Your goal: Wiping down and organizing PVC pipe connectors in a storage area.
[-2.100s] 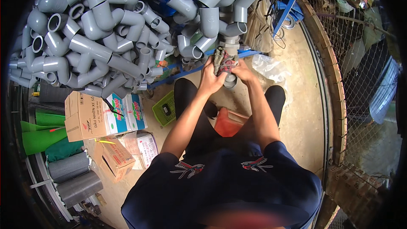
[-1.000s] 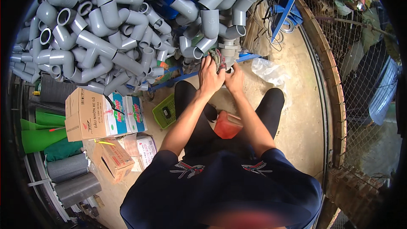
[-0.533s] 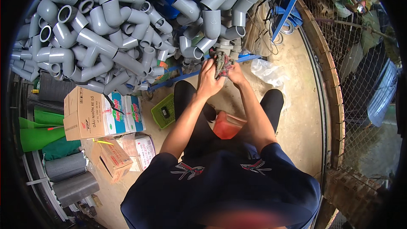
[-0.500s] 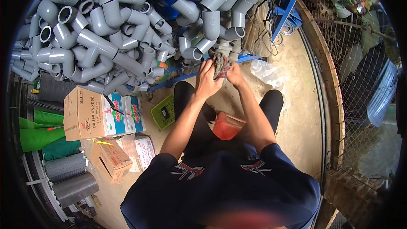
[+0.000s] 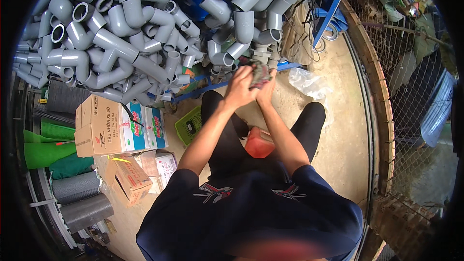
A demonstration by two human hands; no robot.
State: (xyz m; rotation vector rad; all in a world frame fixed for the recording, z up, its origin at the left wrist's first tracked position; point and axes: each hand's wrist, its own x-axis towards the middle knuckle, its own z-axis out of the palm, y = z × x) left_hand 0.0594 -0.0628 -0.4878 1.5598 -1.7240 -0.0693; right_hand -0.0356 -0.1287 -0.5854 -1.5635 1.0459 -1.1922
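In front of me, below the hanging grey pipe fittings, my left hand (image 5: 240,87) is closed around a crumpled rag (image 5: 261,75) with a dark, reddish and greenish pattern. The rag is smeared by motion and lies against my right hand (image 5: 265,92). That hand's visible fingers are stretched out beside and under the cloth; the rest are hidden by it. Just beyond the hands sit pale grey threaded fittings (image 5: 261,53). A red-orange plastic stool or container (image 5: 259,143) is between my legs.
Many grey elbow and tee fittings (image 5: 116,46) are heaped at the far left on a blue frame (image 5: 203,88). Cardboard boxes (image 5: 99,125) and a green basket (image 5: 183,133) stand at the left. A clear plastic bag (image 5: 309,83) lies on the floor beside a wire fence (image 5: 411,77).
The rag has shifted slightly right and now covers part of my right hand. My right hand has moved left, closer to the left one, with its fingers more stretched out.
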